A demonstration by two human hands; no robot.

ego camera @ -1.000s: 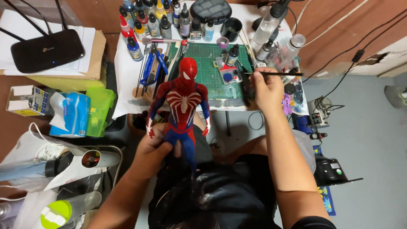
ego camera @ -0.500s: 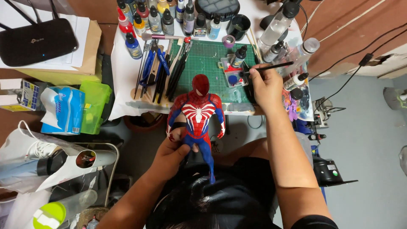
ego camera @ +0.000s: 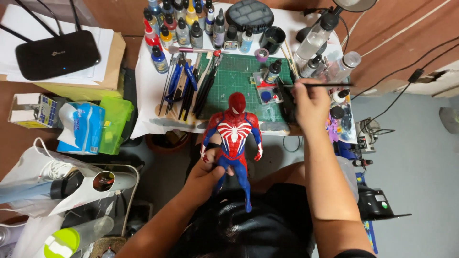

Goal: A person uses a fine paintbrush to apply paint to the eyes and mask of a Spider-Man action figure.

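Left hand: fingers closed around the waist of a red-and-blue action figure, held upright above the lap, just short of the worktop edge. Right hand: fingers pinching a thin paintbrush level over the green cutting mat, beside paint bottles.

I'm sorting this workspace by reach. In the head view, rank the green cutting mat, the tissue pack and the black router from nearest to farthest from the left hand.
From the left hand, which grips the figure:
1. Green cutting mat, just beyond the figure on the table.
2. Tissue pack, off to the left.
3. Black router, far upper left, on papers.
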